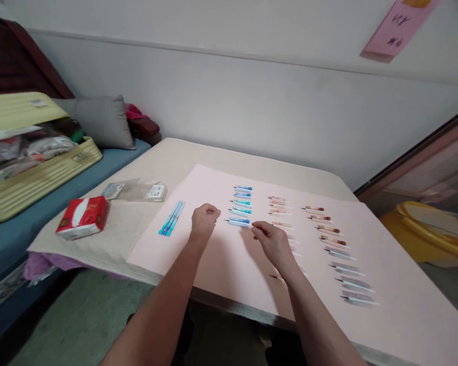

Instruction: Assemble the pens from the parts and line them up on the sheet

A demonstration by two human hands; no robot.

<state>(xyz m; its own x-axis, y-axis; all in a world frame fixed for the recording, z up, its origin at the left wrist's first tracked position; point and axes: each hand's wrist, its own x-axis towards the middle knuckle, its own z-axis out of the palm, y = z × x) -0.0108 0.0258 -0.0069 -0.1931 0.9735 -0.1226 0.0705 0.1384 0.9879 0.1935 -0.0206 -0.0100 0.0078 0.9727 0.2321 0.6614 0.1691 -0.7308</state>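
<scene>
My left hand [204, 219] is closed, thumb and fingers pressed together; whatever it may hold is hidden. It hovers just left of a column of blue and teal pens [240, 203] lying on a pale pink sheet [217, 264]. My right hand [273, 239] is pinched at the right end of the nearest blue pen [237, 221] in that column, whose dark tip points left. Several orange-patterned pens [278, 205] lie beyond my right hand, partly covered by it and the forearm. Left of my left hand, a small group of blue pens [171, 218] lies close together.
Farther right runs a column of brown pens [330, 230] and grey pens [351, 282]. A red tissue pack [84, 216] and clear plastic packaging [137, 191] lie at the table's left. A yellow basin [431, 234] stands to the right, and a wall borders the back.
</scene>
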